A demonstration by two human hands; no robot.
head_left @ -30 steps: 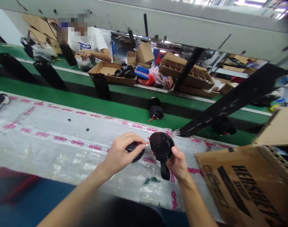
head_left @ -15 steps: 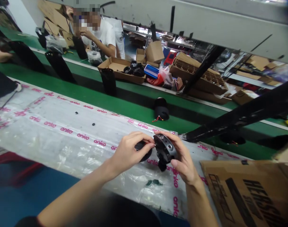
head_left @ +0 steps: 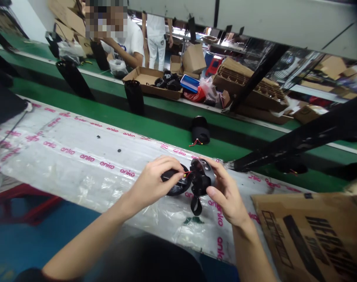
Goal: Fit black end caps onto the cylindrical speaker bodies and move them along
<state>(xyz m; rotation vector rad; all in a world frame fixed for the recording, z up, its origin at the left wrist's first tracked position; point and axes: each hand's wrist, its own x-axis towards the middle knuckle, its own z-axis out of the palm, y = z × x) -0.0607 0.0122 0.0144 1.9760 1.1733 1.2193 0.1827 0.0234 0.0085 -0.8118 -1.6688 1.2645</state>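
My left hand is closed, thumb and fingertips pinching a thin red wire with a small pale plug at its end. Under those fingers is a round black disc-like part, partly covered by the hand; whether it is gripped too is unclear. My right hand is wrapped around a dark grey and black round housing with buttons on its rim, its open side turned toward my left hand. The red wire runs between the two parts. A black strap loop hangs below the housing.
A plastic-covered ledge with pink lettering lies beneath my hands. Beyond it, a green conveyor belt carries black cylinders and a black speaker-like body with wires. A cardboard box stands right. A person sits across.
My right hand has turned the housing so that its hollow side shows more. The disc under my left hand is now more exposed. The view has shifted slightly.
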